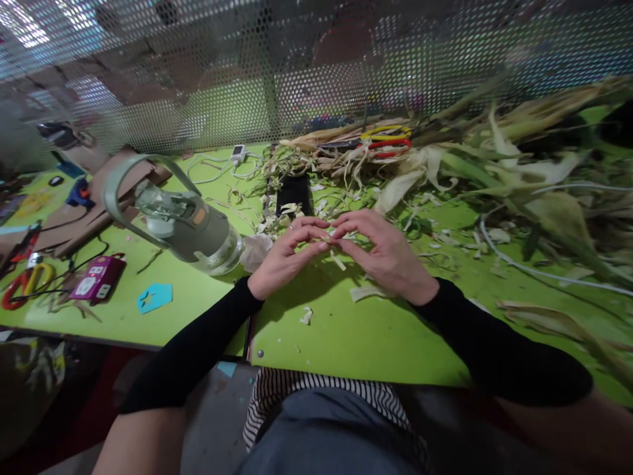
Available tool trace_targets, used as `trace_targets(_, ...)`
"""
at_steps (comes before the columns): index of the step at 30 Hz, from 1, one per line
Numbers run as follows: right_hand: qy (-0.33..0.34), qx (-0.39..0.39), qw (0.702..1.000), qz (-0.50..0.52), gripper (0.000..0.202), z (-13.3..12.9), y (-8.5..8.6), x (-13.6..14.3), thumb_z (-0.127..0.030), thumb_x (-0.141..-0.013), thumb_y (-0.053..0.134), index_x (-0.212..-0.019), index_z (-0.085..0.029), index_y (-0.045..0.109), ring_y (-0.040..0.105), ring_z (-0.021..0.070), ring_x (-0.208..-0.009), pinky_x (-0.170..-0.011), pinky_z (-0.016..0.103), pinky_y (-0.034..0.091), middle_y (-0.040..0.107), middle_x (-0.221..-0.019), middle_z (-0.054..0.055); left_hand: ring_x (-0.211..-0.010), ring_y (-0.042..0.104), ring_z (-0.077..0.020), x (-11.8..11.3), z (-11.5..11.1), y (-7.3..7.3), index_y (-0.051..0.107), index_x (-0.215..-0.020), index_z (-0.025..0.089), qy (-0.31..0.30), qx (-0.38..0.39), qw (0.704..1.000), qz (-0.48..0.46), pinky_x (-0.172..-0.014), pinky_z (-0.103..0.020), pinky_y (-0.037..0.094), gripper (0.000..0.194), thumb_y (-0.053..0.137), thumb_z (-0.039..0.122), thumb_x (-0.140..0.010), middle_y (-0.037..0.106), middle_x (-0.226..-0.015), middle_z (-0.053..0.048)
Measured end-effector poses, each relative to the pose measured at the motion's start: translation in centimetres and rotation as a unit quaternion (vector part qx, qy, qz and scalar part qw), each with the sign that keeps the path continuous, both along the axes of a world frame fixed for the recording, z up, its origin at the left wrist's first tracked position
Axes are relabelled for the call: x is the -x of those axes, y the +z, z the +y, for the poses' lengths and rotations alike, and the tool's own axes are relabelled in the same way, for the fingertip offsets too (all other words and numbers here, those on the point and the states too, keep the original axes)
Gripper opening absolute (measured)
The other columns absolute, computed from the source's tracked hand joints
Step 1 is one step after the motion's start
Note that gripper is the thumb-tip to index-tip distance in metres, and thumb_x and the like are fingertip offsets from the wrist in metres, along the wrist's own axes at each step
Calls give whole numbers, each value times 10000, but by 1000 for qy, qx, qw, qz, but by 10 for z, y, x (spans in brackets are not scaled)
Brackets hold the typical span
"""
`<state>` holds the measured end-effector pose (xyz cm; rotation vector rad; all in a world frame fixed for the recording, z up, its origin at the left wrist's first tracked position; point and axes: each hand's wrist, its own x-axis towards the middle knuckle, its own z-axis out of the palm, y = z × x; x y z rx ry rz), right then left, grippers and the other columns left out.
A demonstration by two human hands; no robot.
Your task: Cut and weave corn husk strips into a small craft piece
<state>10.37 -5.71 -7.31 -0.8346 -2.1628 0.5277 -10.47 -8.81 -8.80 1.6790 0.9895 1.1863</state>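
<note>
The left hand (291,257) and right hand (383,254) pinch a thin, pale strip of husk (337,259) between their meeting fingertips, its loose end hanging below, above the green tabletop (346,336).

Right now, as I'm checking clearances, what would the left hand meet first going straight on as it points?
The left hand would likely meet the fingertips of the right hand first, by the pale strip; depth there is unclear.

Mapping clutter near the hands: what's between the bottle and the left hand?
A crumpled pale scrap, possibly tissue, lies between the bottle and the left hand, as the head view shows.
</note>
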Motion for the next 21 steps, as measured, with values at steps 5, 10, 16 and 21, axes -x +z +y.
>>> trace_targets(5, -16, 45, 999, -10, 123, 3, 4, -1, -313, -1000, 576, -942, -227, 643, 646, 228, -818, -757, 386, 507, 724, -919, 60, -1021, 618, -198, 10, 6, -5, 777, -1041, 228, 43, -208, 952, 221, -946, -367, 504, 214, 576, 294, -1018, 691, -1057, -89)
trace_targets(10, 37, 88, 990, -108, 158, 2, 4, 3, -303, -974, 538, -891, -215, 638, 613, 222, -759, -704, 358, 451, 706, -866, 68, -897, 632, -185, 9, -6, -14, 754, -1056, 171, -20, -234, 892, 387, -845, -331, 507, 342, 419, 238, -1067, 743, -1082, -122)
trace_targets(16, 79, 153, 959, -225, 124, -2, -8, 9, -248, -939, 555, -820, -228, 583, 566, 190, -674, -643, 321, 387, 666, -767, 33, -889, 657, -188, 11, -35, -23, 724, -996, 152, -81, -139, 898, 410, -835, -306, 517, 275, 456, 203, -1028, 748, -1030, -124)
trace_targets(21, 75, 155, 963, -206, 111, -3, -6, 9, -269, -943, 554, -842, -232, 583, 559, 176, -656, -618, 310, 380, 669, -761, 23, -815, 653, -160, 9, -34, -22, 679, -1046, 182, 21, -7, 953, 303, -753, -272, 493, 157, 554, 262, -994, 755, -956, -73)
